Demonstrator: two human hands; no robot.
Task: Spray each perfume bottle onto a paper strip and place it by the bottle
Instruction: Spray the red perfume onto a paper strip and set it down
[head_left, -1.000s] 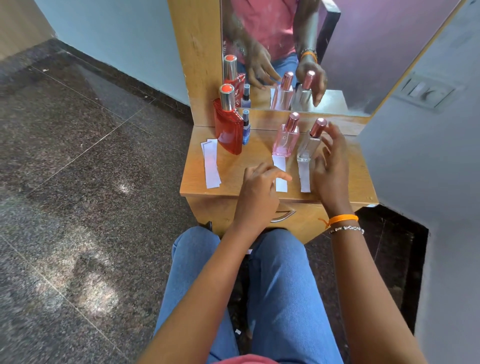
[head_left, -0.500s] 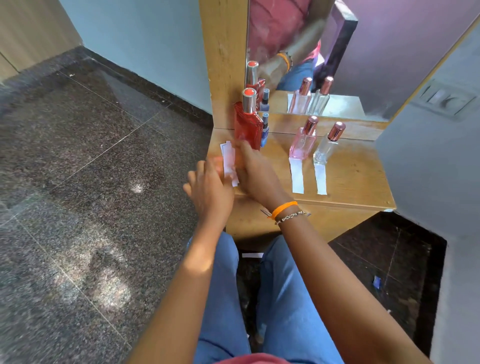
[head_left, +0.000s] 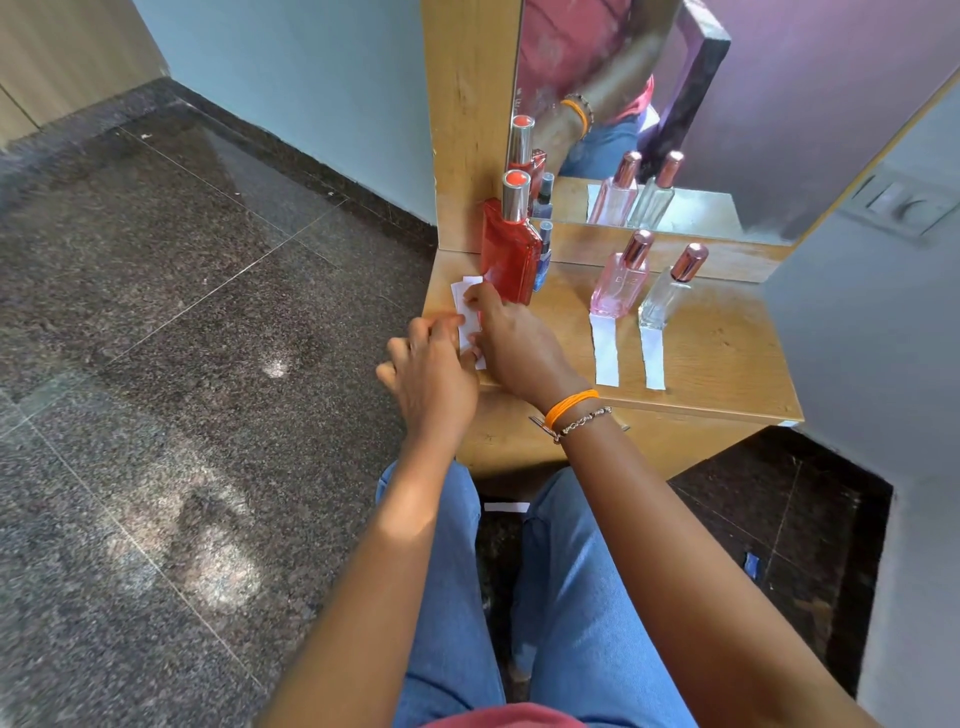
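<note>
Apparently both hands pinch paper strips.

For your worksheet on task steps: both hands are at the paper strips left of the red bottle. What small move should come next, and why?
Probably lift one strip off the spare strips with the right hand. The pink bottle and clear bottle each have a strip before them; the red bottle has none.

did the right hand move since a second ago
Yes. The right hand went left, from beside the clear bottle to the paper strips by the red bottle.
</note>
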